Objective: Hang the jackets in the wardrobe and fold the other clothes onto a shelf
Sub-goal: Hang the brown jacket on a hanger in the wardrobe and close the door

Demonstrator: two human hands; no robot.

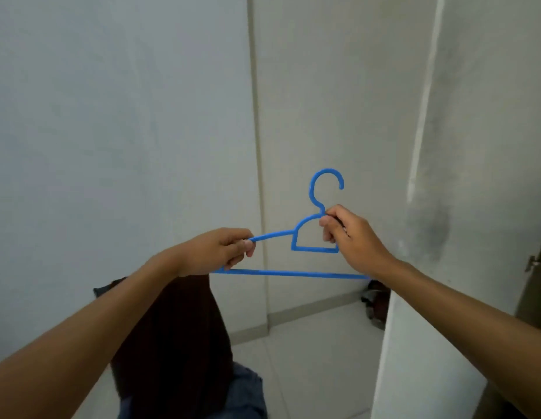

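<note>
Hanger (316,237) (blue, hook up) is pinched at its neck by the right hand's (352,237) fingers (326,222); the left hand (221,251) grips its left shoulder. A dark garment (178,334) hangs below the left wrist, before pale walls (112,116).

Pale grey walls (112,116) meet in a corner at twelve o'clock; light tiled floor (317,343) spreads toward five o'clock.

Both forearms reach forward, converging; the left hand (221,252) is curled in a pinch, the right hand (351,237) closed, knuckles raised.
</note>
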